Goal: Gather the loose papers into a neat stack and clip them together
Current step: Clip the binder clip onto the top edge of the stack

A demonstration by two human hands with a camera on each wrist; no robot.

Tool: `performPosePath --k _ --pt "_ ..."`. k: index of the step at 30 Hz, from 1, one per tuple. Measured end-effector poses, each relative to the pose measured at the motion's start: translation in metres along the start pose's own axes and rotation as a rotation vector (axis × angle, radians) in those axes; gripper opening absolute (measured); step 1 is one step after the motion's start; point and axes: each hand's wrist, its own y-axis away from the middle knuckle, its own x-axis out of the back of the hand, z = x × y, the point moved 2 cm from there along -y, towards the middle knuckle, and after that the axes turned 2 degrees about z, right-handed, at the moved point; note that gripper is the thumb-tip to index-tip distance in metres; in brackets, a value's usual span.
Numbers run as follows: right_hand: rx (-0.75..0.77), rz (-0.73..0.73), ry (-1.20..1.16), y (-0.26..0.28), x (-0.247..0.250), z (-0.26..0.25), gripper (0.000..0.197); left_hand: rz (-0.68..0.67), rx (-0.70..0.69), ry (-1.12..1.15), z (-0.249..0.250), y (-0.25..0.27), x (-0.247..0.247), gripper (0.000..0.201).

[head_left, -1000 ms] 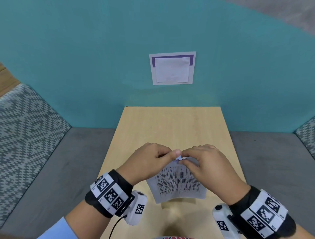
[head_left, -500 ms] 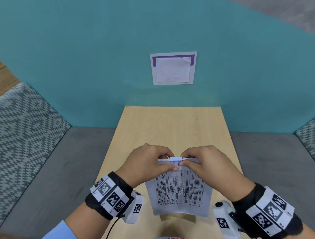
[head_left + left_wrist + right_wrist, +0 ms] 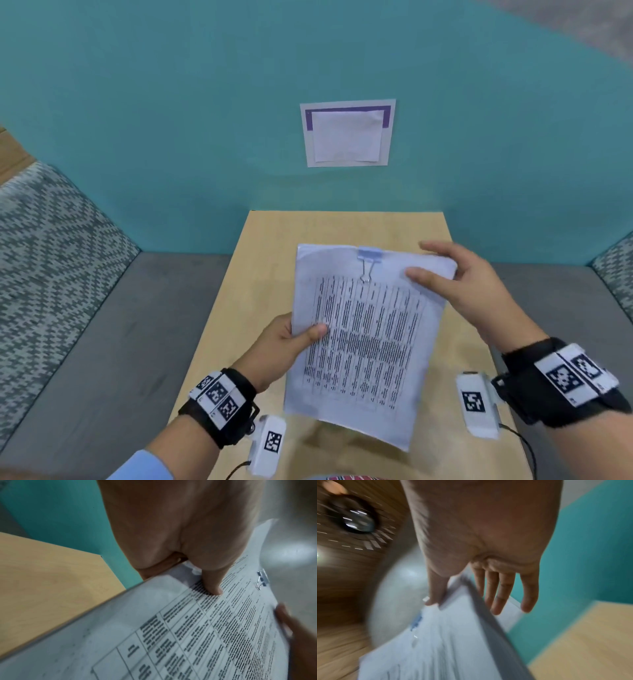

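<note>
A stack of printed papers (image 3: pixel 363 342) is held tilted above the wooden table (image 3: pixel 342 226). A pale blue binder clip (image 3: pixel 369 256) sits on the middle of its top edge, with one wire handle folded down onto the top sheet. My left hand (image 3: pixel 308 334) grips the left edge, thumb (image 3: pixel 212 585) on top of the papers (image 3: pixel 188 635). My right hand (image 3: pixel 426 260) holds the upper right corner, thumb (image 3: pixel 435 596) on the top sheet, straight fingers (image 3: pixel 498 599) behind the papers (image 3: pixel 445 642). The clip (image 3: pixel 261 580) shows far along the sheet in the left wrist view.
A teal wall (image 3: pixel 171 137) rises behind the narrow table and carries a taped white sheet (image 3: pixel 347 133). Grey bench seats (image 3: pixel 120 342) run along both sides of the table, with patterned cushions (image 3: pixel 51 257) behind them. The right wrist view is blurred.
Both hands were pinching at the clip on the stack's top edge. They have since moved apart, the left down the left edge, the right to the upper right corner, and the stack is raised.
</note>
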Motion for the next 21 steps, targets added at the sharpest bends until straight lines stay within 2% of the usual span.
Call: performPosePath --k 1,3,5,7,10,12,14,17,19,21 --pt "-0.085 -0.077 -0.092 0.003 -0.001 0.019 0.058 0.006 -0.003 0.02 0.003 -0.004 0.003 0.029" --pt "-0.285 -0.306 -0.202 0.018 -0.013 0.059 0.05 0.015 0.005 0.058 0.008 -0.017 0.007 0.032" --pt "-0.388 -0.422 -0.214 0.033 -0.027 0.091 0.04 0.042 0.011 0.103 0.009 -0.031 0.012 0.039" --pt "-0.433 -0.353 -0.24 0.037 -0.04 0.117 0.034 0.087 0.036 0.177 0.004 -0.044 0.016 0.046" --pt "-0.479 -0.157 -0.356 0.03 -0.052 0.144 0.036 0.121 0.168 0.259 -0.019 -0.055 0.018 0.038" --pt "-0.502 -0.078 -0.383 0.023 -0.06 0.158 0.034 0.073 0.299 0.184 -0.044 -0.053 0.014 0.026" --pt "-0.53 -0.04 -0.346 0.017 -0.067 0.175 0.031 0.003 0.401 0.097 -0.069 -0.047 0.008 0.032" --pt "-0.612 -0.118 -0.263 0.013 -0.078 0.199 0.038 -0.009 0.496 0.056 -0.101 -0.045 0.006 0.043" --pt "-0.685 -0.216 -0.217 0.013 -0.085 0.208 0.048 0.012 0.532 0.063 -0.119 -0.054 0.009 0.043" --pt "-0.718 -0.25 -0.151 0.008 -0.09 0.216 0.048 0.041 0.551 0.049 -0.136 -0.066 0.013 0.041"
